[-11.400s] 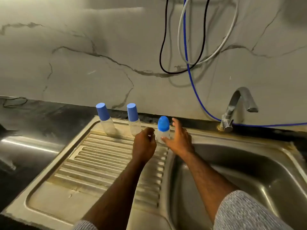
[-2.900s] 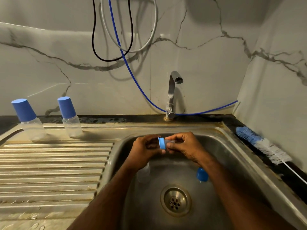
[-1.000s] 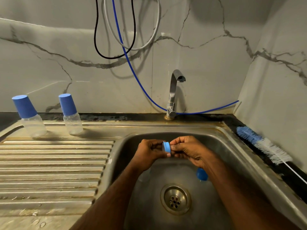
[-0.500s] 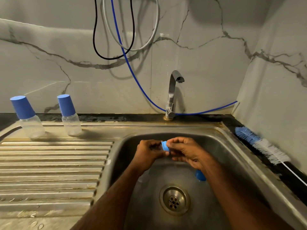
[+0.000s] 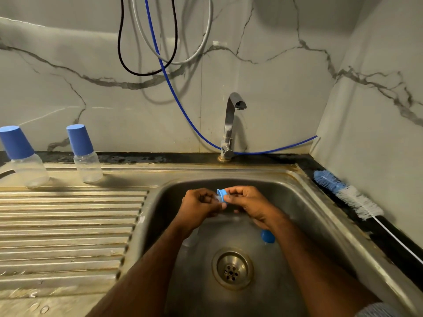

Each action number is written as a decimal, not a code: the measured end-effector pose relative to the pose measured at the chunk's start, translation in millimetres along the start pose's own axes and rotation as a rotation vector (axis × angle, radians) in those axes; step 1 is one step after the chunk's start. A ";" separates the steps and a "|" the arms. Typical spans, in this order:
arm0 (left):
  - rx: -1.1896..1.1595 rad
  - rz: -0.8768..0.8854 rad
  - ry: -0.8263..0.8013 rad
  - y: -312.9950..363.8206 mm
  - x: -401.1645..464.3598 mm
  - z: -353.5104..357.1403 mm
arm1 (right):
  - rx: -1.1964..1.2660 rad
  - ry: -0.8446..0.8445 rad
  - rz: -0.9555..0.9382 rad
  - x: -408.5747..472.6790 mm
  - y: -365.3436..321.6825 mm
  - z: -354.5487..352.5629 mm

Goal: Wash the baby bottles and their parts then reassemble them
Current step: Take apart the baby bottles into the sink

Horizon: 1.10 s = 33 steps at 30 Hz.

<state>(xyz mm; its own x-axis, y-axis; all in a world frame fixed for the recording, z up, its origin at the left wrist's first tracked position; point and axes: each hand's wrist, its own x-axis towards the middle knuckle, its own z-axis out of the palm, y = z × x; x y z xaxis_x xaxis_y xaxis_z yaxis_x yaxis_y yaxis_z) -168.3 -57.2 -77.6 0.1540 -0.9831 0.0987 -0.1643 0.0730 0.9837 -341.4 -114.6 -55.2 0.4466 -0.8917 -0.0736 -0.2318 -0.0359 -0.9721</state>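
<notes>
Baby bottles, two of clear plastic with tall blue caps, stand upright on the back ledge of the ribbed steel draining board (image 5: 68, 225): the outer bottle (image 5: 23, 161) at far left, the inner bottle (image 5: 85, 156) just beside it. Over the stainless steel sink basin (image 5: 304, 202), the left hand (image 5: 199, 209) and the right hand (image 5: 249, 207) meet, fingers of both curled and pinching a small blue screw ring (image 5: 222, 197) between them; whether a teat sits in the ring cannot be told. A blue cap (image 5: 267, 236) lies on the basin floor beneath the right wrist. A blue-and-white bristled bottle brush (image 5: 348, 193) lies on the dark counter at right.
</notes>
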 end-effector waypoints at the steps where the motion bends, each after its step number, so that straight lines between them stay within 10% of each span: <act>1: -0.053 -0.010 -0.028 1.6 -0.4 -1.0 | 0.051 -0.038 0.021 -0.6 0.8 -2.1; 7: -0.057 -0.064 0.027 0.0 1.8 -2.0 | 0.141 0.034 0.012 1.8 7.2 -12.1; 15: 0.091 -0.052 0.122 -6.7 2.4 -3.0 | -1.046 0.172 0.117 3.8 67.0 -29.6; 33: 0.159 -0.103 0.051 -3.0 -2.9 2.4 | -1.221 0.063 0.157 4.1 85.7 -22.9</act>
<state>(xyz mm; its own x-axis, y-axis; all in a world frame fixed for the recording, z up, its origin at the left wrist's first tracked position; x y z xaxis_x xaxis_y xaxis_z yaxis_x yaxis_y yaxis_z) -170.6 -55.0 -81.2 0.2267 -0.9739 0.0101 -0.2965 -0.0591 0.9532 -379.3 -131.6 -133.7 0.3062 -0.9435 -0.1267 -0.9499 -0.2941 -0.1056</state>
